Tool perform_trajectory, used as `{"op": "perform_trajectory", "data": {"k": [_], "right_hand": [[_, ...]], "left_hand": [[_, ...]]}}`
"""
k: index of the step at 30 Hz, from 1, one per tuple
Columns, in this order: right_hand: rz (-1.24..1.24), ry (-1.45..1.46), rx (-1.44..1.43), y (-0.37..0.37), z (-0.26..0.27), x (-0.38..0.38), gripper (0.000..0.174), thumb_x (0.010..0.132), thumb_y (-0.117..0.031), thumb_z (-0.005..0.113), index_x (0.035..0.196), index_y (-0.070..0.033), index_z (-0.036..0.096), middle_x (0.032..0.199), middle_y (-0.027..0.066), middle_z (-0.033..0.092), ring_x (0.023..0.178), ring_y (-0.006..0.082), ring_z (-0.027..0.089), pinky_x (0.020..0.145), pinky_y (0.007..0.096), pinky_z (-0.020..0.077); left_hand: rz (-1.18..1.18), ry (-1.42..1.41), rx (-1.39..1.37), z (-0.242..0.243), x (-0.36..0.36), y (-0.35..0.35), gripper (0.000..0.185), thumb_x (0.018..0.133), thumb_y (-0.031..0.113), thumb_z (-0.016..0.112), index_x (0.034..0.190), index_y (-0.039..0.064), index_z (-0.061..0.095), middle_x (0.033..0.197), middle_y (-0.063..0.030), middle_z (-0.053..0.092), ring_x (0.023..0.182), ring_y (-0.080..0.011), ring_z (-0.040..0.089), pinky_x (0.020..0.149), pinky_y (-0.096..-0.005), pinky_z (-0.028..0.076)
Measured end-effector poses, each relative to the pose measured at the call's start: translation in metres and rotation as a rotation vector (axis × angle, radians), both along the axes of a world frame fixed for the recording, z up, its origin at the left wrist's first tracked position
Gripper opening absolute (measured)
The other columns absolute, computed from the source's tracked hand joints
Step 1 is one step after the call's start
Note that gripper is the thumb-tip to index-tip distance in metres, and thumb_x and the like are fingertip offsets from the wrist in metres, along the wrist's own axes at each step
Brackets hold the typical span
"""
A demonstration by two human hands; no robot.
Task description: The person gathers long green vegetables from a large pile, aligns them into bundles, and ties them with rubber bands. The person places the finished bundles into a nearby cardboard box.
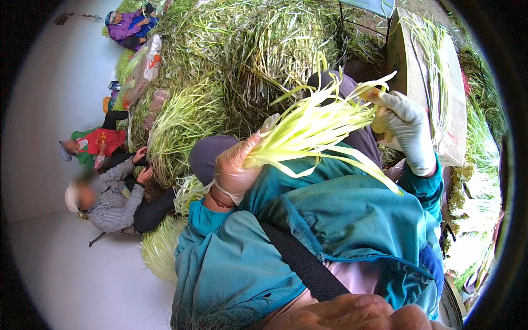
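Note:
My left hand [239, 165], in a thin clear plastic glove, is closed around the lower end of a bunch of pale yellow chive-like leaves [317, 123]. The leaves fan out to the right above my lap. At their far ends is my right hand [404, 117], in a whitish glove with bare skin showing at a fingertip. Its thumb and finger pinch some leaf tips. One long leaf droops over my teal jacket [354, 210]. The stem ends inside my left fist are hidden.
A cardboard box [456, 99] to my right carries a strip of long leaves [433, 70]. Heaped leaves [243, 53] cover the ground ahead. On the left sit a person in grey [117, 206], one in a red apron [101, 142] and one in purple [128, 27], along a pale wall [53, 123].

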State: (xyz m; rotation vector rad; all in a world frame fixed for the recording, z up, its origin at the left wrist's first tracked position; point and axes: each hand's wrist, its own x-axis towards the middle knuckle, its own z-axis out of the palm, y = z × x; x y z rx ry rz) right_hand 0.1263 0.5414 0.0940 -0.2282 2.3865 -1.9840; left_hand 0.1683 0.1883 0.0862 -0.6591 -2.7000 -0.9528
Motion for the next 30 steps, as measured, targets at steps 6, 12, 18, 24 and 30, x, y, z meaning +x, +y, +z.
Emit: {"op": "perform_trajectory", "data": {"k": [6,12,18,24,30], "right_hand": [[0.078,0.541,0.446,-0.029,-0.016,-0.012,0.032,0.073,-0.006,0.071,0.104,-0.008,0.067,0.081,0.0137,0.064,0.072,0.0296,0.064,0.064,0.0339,0.0508],[0.015,0.721,0.62,-0.031,-0.015,-0.011,0.026,0.07,-0.012,0.071,0.095,-0.01,0.065,0.078,0.0087,0.061,0.068,0.0281,0.061,0.059,0.037,0.0477],[-0.238,0.75,0.849,-0.023,-0.046,-0.026,0.016,0.073,-0.008,0.063,0.089,-0.009,0.063,0.071,0.0105,0.055,0.062,0.0295,0.057,0.054,0.04,0.0451],[-0.317,0.079,0.112,0.036,-0.05,-0.026,0.014,0.093,-0.013,0.057,0.092,-0.001,0.064,0.069,0.0009,0.057,0.055,0.0067,0.048,0.05,0.0216,0.039],[-0.1,0.081,0.345,0.067,-0.056,-0.015,0.033,0.096,-0.016,0.052,0.127,-0.009,0.056,0.074,-0.0009,0.058,0.056,0.0032,0.048,0.045,0.0184,0.0348]], "left_hand": [[-0.006,0.035,0.013,-0.003,-0.002,0.004,0.053,0.069,0.0,0.076,0.118,0.006,0.058,0.108,-0.0138,0.067,0.094,-0.0233,0.067,0.081,-0.031,0.053],[0.039,0.004,-0.049,0.0,-0.001,0.002,0.051,0.071,-0.001,0.075,0.119,0.006,0.059,0.108,-0.0138,0.067,0.094,-0.0228,0.067,0.08,-0.0304,0.053],[-0.013,-0.036,0.04,-0.007,-0.004,0.005,0.05,0.072,-0.003,0.074,0.119,0.006,0.059,0.106,-0.0138,0.067,0.092,-0.0212,0.067,0.079,-0.0296,0.053],[0.112,-0.204,0.251,-0.006,-0.005,-0.01,0.058,0.067,-0.008,0.074,0.121,0.005,0.059,0.103,-0.0067,0.067,0.088,-0.0123,0.062,0.076,-0.026,0.051],[0.397,-0.727,0.651,0.025,-0.017,-0.022,0.057,0.069,-0.009,0.072,0.122,-0.001,0.055,0.097,-0.0078,0.067,0.078,-0.0122,0.063,0.064,-0.0248,0.053]]}}
